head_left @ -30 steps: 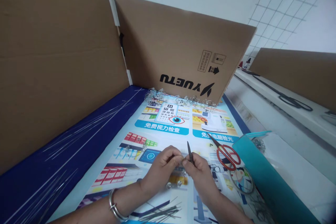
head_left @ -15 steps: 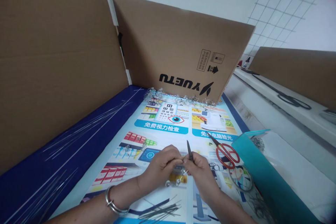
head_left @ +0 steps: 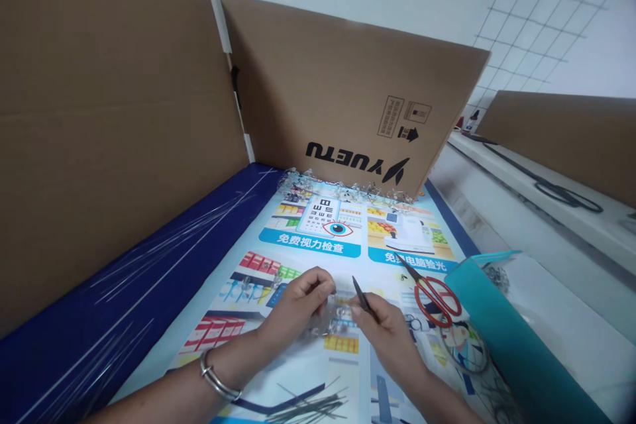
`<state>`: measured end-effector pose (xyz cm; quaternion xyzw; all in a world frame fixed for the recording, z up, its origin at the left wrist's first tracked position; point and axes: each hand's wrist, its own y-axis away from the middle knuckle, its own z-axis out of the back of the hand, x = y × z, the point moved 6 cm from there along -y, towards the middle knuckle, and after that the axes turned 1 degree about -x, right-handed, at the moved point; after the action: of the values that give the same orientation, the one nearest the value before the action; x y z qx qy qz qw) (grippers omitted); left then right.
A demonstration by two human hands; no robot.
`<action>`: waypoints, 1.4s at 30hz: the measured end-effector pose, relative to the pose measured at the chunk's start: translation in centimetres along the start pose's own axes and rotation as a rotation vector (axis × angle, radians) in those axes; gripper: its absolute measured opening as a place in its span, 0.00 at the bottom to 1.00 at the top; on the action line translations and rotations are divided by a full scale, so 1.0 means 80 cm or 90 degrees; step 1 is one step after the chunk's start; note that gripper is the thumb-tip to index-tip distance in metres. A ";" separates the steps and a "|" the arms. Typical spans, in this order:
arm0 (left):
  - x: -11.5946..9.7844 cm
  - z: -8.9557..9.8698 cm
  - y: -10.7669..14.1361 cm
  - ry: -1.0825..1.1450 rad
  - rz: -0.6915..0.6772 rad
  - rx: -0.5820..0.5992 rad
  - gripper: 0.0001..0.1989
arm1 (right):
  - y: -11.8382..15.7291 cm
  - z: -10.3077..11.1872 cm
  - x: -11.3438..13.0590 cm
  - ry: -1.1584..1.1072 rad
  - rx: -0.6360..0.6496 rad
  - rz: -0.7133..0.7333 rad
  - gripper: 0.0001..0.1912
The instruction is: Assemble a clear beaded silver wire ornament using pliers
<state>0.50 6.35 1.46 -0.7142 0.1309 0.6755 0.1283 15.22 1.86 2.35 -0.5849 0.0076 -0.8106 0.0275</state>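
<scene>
"Dark metal, that pointed blade [head_left: 366, 305] in the right hand [head_left: 387, 330]. Which way does it aim?"

"Up and to the left. Its long axis runs aslant through the lower middle of the frame, tip clear of the fingers."

"And the clear beadwork [head_left: 324, 324]?"

"Also lower middle, between the two hands, hanging below the fingertips of the left hand [head_left: 307, 295]. I can't make out a single long axis; it looks like a loose little cluster, glassy, with bright glints."

"Is the left hand gripping it?"

"Yes, thumb and forefinger are pinched together at its upper end, the fingers curled. The right is closed around the blade; whether its fingertips touch a bead too, I can't tell."

"How do the arms lie?"

"Both come in from the bottom edge and slant toward each other. A smooth silver bangle [head_left: 218, 377] rings the left wrist."

"What's around them?"

"Red-handled scissors [head_left: 420, 282] at right of centre, tips toward the upper left, near a flat teal panel [head_left: 501, 318]. Thin, stiff dark wires [head_left: 308, 408] fan out at the bottom edge. It's all on a colourful printed sheet [head_left: 342, 371], with brown cardboard [head_left: 358, 79] standing across the upper middle."
</scene>
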 end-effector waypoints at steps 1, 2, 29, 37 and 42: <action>0.000 0.003 -0.001 0.007 -0.002 -0.010 0.11 | 0.000 0.003 0.001 0.010 -0.006 0.004 0.12; -0.001 0.005 -0.002 0.013 -0.007 -0.019 0.11 | 0.000 0.007 0.002 0.021 -0.015 0.007 0.11; 0.010 -0.007 0.010 0.172 0.046 -0.008 0.12 | -0.002 0.014 0.033 0.595 0.091 0.159 0.12; 0.003 -0.003 0.009 0.159 0.021 -0.030 0.12 | 0.002 0.013 0.038 0.689 0.095 0.175 0.12; 0.000 -0.005 0.011 0.131 0.005 -0.025 0.12 | 0.006 0.011 0.039 0.743 0.082 0.153 0.10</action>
<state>0.56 5.40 1.49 -0.7819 0.1329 0.6011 0.0979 15.10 1.25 5.54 -0.0352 0.0387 -0.9879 0.1458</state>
